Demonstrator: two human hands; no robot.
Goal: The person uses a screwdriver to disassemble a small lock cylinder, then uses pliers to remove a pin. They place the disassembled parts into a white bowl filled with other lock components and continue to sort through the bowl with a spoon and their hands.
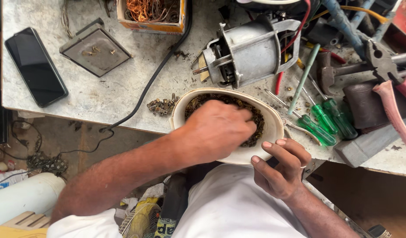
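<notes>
Head view, left hand (216,128) fingers buried in bowl (273,132) of small parts (grip unclear), right hand (280,169) holding rim.

A: Any screens?

B: One. Smartphone (35,66) lying flat at the far left of the workbench (106,101), black rectangle, screen dark, tilted a bit.

A: Packages?

B: Open cardboard box (152,15) at the top edge, orange and yellow sides, tangled copper-coloured wire inside, cut off by the frame. A black cable runs just beside it.

A: Labels or signs?

B: A dark pouch with yellow print (165,227) at the bottom, between the person's arms, partly hidden. Red container (405,17) in the top right corner, too cropped to tell its kind.
</notes>
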